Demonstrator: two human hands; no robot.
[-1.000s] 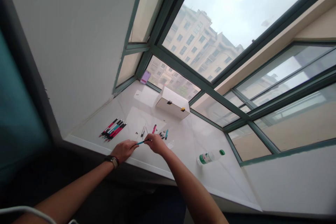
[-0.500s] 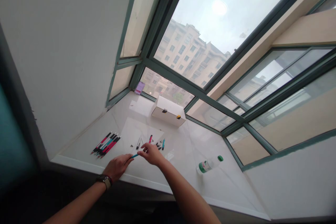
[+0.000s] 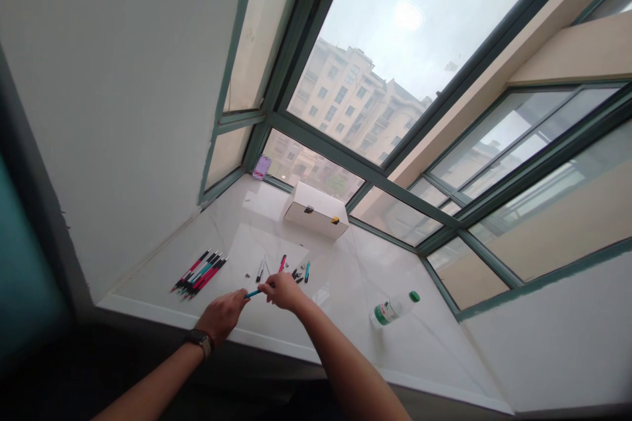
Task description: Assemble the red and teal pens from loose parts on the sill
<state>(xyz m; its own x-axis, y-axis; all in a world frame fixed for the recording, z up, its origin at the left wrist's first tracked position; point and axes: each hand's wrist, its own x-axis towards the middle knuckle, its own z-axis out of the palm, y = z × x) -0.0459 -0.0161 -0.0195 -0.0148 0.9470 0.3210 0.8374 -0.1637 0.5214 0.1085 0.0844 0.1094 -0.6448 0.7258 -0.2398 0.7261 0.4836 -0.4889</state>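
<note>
My left hand [image 3: 222, 316] and my right hand [image 3: 284, 291] meet over a white marble windowsill [image 3: 336, 335], both holding a teal pen [image 3: 253, 293]. My right fingers partly hide the pen. Left of my hands lies a bundle of red, black and teal pens [image 3: 200, 273]. Just beyond them are small loose pen parts [image 3: 297, 273], a red pen piece [image 3: 282, 263], a teal pen piece [image 3: 307, 272] and dark slim pieces [image 3: 260, 270]. These lie on a pale translucent sheet [image 3: 266, 243].
A white cardboard box [image 3: 316, 210] stands against the window frame at the back. A plastic bottle with a green cap [image 3: 392, 311] lies on the sill to the right. Green-framed windows [image 3: 316, 164] and a white wall [image 3: 123, 112] bound the sill.
The view has swung and sits steadier, so the sill appears lower and more centred. My hands have come closer together around the teal pen, and the pen now lies flatter.
</note>
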